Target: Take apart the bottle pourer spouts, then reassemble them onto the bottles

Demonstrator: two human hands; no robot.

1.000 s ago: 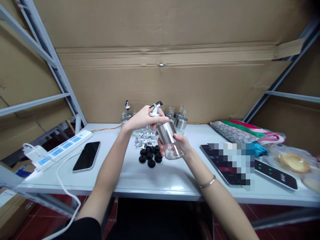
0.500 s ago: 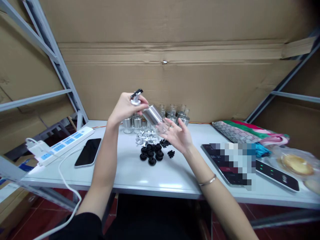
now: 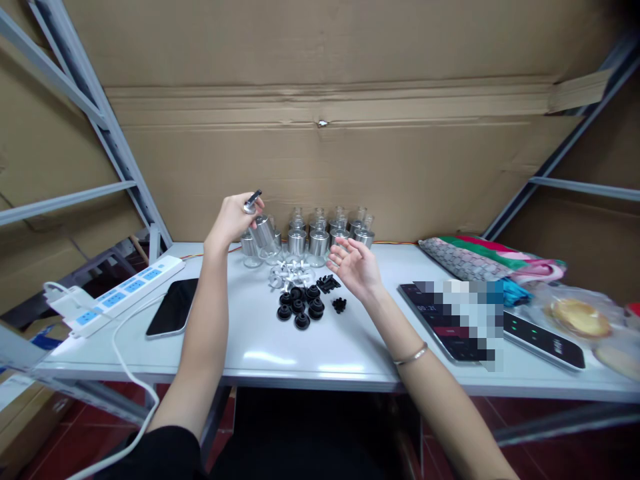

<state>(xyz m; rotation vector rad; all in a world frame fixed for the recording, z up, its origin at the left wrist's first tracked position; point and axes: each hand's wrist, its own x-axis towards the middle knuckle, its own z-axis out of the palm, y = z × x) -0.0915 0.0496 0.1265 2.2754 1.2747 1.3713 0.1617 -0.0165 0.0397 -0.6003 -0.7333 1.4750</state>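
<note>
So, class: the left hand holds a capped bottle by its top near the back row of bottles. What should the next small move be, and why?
Probably lower the bottle to stand on the table at the left end of the row of bottles and let go. The left hand holds it tilted just above that spot, and the right hand is open and off it.

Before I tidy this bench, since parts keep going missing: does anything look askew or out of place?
The bottle in the left hand leans, while the row of bottles stands upright. Black caps and metal spouts lie in loose heaps. The right hand is open. Food beside the scale seems odd. No spill shows.
</note>
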